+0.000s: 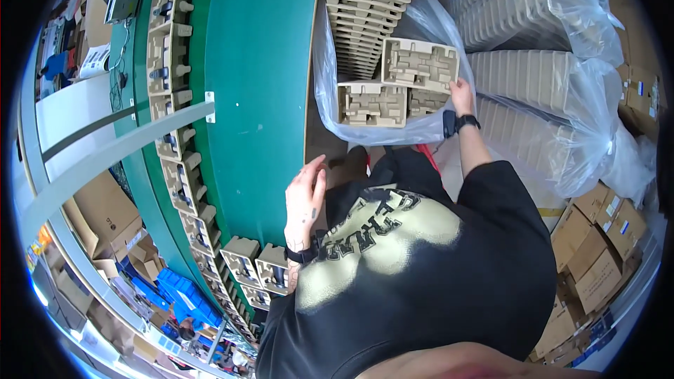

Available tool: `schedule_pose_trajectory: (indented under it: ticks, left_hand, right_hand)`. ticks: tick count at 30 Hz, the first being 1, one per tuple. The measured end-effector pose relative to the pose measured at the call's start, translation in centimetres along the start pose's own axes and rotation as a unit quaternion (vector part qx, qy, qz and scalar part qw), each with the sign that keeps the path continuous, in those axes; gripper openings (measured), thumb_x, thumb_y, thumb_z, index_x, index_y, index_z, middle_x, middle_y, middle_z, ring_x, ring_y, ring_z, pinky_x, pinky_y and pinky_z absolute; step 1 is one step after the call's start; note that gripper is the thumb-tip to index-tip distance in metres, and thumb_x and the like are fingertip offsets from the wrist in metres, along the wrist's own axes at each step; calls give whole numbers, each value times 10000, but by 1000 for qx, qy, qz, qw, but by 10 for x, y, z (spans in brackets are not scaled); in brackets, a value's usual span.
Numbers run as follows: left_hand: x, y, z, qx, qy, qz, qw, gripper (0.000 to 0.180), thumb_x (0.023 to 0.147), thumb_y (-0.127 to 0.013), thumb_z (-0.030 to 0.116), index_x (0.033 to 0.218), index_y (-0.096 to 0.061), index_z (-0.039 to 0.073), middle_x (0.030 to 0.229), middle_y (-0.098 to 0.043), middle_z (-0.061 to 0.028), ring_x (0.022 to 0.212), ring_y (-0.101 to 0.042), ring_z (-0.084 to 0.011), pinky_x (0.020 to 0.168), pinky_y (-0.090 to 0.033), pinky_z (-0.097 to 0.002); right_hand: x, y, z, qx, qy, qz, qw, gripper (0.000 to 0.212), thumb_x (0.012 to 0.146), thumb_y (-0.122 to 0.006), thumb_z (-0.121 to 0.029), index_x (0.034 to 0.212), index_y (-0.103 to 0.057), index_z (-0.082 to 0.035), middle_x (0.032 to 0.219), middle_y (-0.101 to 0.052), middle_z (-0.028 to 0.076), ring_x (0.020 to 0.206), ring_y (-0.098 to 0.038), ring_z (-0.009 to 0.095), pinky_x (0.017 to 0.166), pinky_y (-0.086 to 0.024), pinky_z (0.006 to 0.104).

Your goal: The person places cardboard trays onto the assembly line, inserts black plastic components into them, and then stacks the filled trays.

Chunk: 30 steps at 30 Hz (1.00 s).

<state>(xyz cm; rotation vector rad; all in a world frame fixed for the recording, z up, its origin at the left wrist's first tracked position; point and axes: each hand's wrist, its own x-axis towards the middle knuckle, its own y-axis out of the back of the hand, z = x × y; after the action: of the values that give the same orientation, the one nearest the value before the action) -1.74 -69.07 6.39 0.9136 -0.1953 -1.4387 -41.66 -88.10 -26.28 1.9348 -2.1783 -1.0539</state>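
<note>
My right hand [461, 97] grips the lower right corner of a beige moulded-pulp tray [421, 63], with the thumb over its rim. That tray rests on top of a stack inside a clear plastic bag [437, 126]. Another pulp tray [372, 107] lies just below it, and part of a further one [425, 102] shows beside that. My left hand [306, 195] hangs near the green bench's edge, fingers stretched out, holding nothing. Both wrists wear black bands.
A tall nested stack of trays [365, 17] leans at the back. Bagged tray stacks [523, 81] stand to the right. Left is a green bench [260, 98] with a line of filled trays [168, 60] and a metal frame bar [133, 137]. Cardboard boxes [597, 238] lie lower right.
</note>
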Motion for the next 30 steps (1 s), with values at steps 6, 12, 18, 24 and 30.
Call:
schedule_pose_trajectory:
  ticks: [6,12,18,24,30]
  left_hand:
    - [-13,-5,-11,27,-21,2,999,247,915,-516,154,1136,-601,85,1000,-653,-118,914,-634,-283,798,-494,-345]
    - [-50,-4,-32,-9,20,108,994,228,916,-513,150,1105,-616,75,1000,-655,-120,916,-635,-286,802,-494,-346]
    - [-72,-5,-55,4,41,127,991,221,919,-529,113,1106,-621,42,991,-664,-132,900,-655,-243,792,-501,-320]
    - [-89,-6,-54,-78,68,187,977,211,908,-512,113,1078,-621,54,999,-656,-131,911,-640,-287,791,-498,-348]
    - [-84,3,-51,-28,42,177,983,207,900,-511,84,1073,-622,51,970,-662,-124,893,-647,-278,782,-500,-336]
  right_hand:
    - [35,14,-45,-309,10,38,950,287,756,-593,-173,989,-652,-15,878,-669,219,854,-647,370,752,-494,427]
    - [-29,24,-80,-262,156,21,952,294,759,-577,-206,956,-647,1,895,-644,251,880,-615,420,762,-484,448]
    - [-35,32,-92,-250,132,43,958,249,761,-589,-200,855,-649,23,772,-638,233,754,-632,383,674,-478,426]
    - [-39,40,-72,-225,143,60,962,229,757,-592,-187,811,-645,28,641,-604,192,602,-603,305,607,-456,408]
    - [-56,50,-110,-191,182,55,963,224,760,-596,-192,800,-640,24,583,-560,143,547,-556,228,567,-437,380]
